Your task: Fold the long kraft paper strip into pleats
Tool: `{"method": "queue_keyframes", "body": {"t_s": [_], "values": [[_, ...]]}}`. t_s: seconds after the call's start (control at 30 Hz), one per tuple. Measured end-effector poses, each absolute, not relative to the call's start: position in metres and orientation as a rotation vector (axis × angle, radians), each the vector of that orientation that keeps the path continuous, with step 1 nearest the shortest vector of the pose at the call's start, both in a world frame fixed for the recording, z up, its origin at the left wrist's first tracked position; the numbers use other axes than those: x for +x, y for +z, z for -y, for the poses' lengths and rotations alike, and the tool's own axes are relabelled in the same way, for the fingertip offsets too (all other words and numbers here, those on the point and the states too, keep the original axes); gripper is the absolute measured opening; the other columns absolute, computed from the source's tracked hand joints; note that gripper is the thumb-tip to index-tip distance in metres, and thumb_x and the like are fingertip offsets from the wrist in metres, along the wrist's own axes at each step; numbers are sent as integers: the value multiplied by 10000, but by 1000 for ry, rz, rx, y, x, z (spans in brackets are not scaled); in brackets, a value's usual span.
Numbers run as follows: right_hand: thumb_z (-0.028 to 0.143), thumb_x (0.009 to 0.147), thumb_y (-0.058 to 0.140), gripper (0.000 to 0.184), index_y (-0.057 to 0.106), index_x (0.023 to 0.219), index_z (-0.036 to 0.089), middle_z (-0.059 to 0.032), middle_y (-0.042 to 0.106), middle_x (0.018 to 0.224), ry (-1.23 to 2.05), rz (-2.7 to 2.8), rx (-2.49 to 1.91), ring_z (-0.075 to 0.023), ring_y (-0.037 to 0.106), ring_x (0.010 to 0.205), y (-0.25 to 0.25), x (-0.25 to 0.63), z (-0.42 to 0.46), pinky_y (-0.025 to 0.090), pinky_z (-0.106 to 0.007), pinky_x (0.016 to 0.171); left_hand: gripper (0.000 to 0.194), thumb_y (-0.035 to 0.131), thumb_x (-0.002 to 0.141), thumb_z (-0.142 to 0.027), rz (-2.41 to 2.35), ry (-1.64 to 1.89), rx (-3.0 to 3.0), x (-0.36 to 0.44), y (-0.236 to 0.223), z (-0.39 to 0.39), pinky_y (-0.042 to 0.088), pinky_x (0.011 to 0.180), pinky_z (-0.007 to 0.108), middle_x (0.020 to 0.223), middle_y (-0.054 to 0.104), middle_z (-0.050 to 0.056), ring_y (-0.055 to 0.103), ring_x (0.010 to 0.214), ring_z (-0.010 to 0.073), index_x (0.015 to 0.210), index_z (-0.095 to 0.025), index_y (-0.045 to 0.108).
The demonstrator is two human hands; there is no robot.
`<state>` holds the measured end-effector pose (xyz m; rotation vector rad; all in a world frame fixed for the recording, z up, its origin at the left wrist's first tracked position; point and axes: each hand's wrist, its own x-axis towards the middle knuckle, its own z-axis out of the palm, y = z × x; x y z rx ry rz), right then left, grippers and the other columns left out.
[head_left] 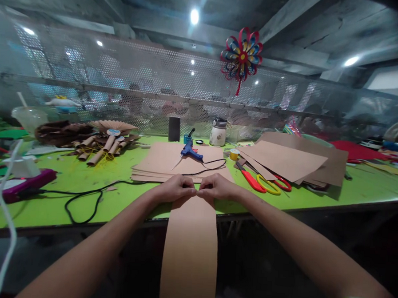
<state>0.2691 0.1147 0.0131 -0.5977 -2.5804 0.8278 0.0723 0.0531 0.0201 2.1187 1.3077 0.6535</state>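
A long strip of brown kraft paper (190, 251) hangs from the table's front edge down toward my body. My left hand (175, 188) pinches its far end, fingers curled over the paper. Close beside it, my right hand (217, 187) grips the same end, the two thumbs nearly touching. Just beyond my hands lies a stack of brown paper sheets (158, 158). On that stack rests a blue glue gun (191, 152), its black cord trailing to the right and round toward the left.
To the right are red-handled scissors (253, 181), yellow-handled scissors (268, 184), a yellow tape roll (234, 154) and more brown sheets (285, 160). A purple power strip (44, 181) and rolled paper tubes (102, 153) lie left. Behind stand a bottle (218, 134) and a perforated screen (149, 88).
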Motion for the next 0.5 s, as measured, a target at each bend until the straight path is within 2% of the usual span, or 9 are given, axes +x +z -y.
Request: {"method": "queue_keyframes", "body": {"t_s": [0.23,0.37,0.5], "values": [[338,786,593,267,700,792,93,-6,576,615,809,2584,-694,-98,459,585,10,279,-114,348,-197,543,287,521,800,-398,-1297,619,2179,70,15,-56,342,568,212,638,523,-12,468,621,119,713,-141,613],[296,784,597,236,697,871,101,-11,599,670,1025,2580,-594,-104,485,621,13,289,-116,380,-206,586,310,517,800,-420,-1300,607,2180,67,15,-56,330,562,211,642,513,-11,456,618,119,700,-141,606],[349,756,647,337,678,982,101,-4,565,671,1285,2393,-550,-99,469,603,5,299,-120,360,-212,560,352,505,800,-460,-1307,638,2128,69,19,-53,318,550,209,611,487,-19,423,590,111,665,-145,586]]}}
